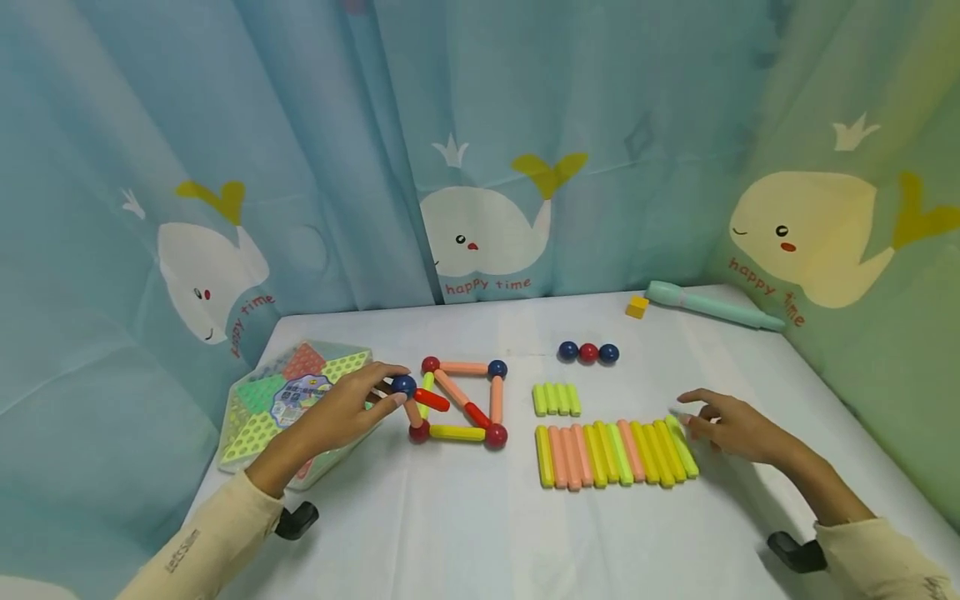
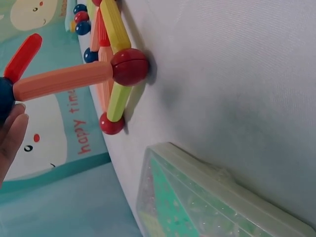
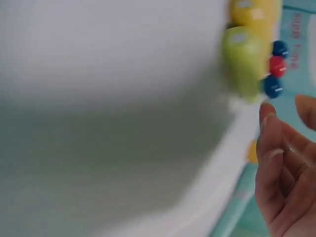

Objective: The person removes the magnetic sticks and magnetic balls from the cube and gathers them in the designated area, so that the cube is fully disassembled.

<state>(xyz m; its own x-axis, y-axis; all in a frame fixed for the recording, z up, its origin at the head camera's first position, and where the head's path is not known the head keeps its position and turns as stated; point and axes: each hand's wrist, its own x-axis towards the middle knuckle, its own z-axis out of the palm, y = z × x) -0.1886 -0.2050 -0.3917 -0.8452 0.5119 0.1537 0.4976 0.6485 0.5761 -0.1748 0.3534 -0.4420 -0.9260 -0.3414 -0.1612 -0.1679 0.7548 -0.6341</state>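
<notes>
My left hand (image 1: 360, 404) pinches a dark blue ball (image 1: 403, 385) between thumb and fingers. A short red stick (image 1: 432, 400) juts out from that ball. Below it, a pink stick (image 2: 64, 80) runs down to a red ball (image 2: 130, 66) at the near left corner of a flat frame of sticks and balls. Yellow (image 1: 457, 433), green and pink sticks form the frame's sides, and a pink-and-red diagonal crosses it. My right hand (image 1: 731, 425) hovers with loosely bent fingers, nothing held, fingertips close to the light green stick (image 1: 682, 447) at the row's right end.
Yellow, pink and green sticks (image 1: 600, 454) lie in a row, with several short green sticks (image 1: 557, 399) behind them. Farther back sit three balls (image 1: 588, 353), a yellow cube (image 1: 637, 307) and a teal pen-shaped thing (image 1: 712, 307). A clear plastic box (image 1: 255, 417) stands under my left forearm.
</notes>
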